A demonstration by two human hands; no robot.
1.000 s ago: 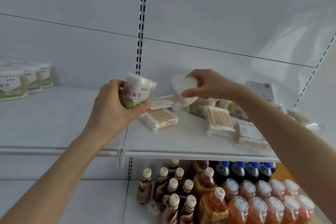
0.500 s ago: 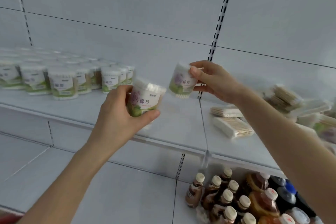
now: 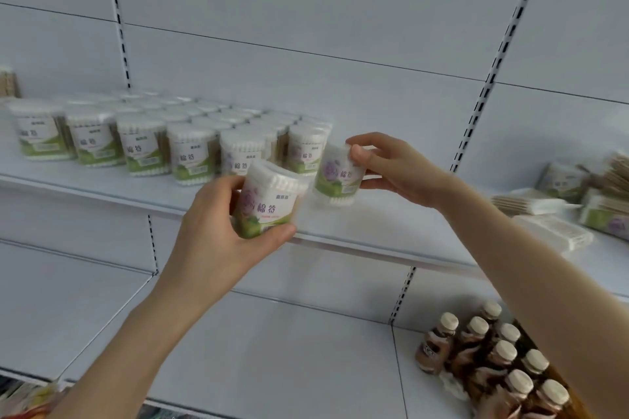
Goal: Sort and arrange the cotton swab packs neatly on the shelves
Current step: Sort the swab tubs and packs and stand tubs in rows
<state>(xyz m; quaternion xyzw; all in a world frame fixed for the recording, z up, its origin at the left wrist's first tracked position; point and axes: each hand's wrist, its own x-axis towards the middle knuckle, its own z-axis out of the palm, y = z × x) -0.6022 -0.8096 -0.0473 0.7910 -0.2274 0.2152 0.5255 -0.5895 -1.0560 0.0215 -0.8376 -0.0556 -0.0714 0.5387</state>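
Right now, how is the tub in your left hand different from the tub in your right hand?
The left-hand tub is nearer the camera and looks bigger; the right-hand tub is farther back, over the shelf. The left hand wraps the left-hand tub's side; the right hand pinches the right-hand tub. Both are tilted, with matching purple-and-green labels.

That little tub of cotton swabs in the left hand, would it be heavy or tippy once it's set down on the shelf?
Probably light: the left hand holds the swab tub with fingertips alone. It looks rigid, keeping its shape under the grip. Its flat base should stand steadily, as the arranged tubs do on the shelf, though a nudge might slide it.
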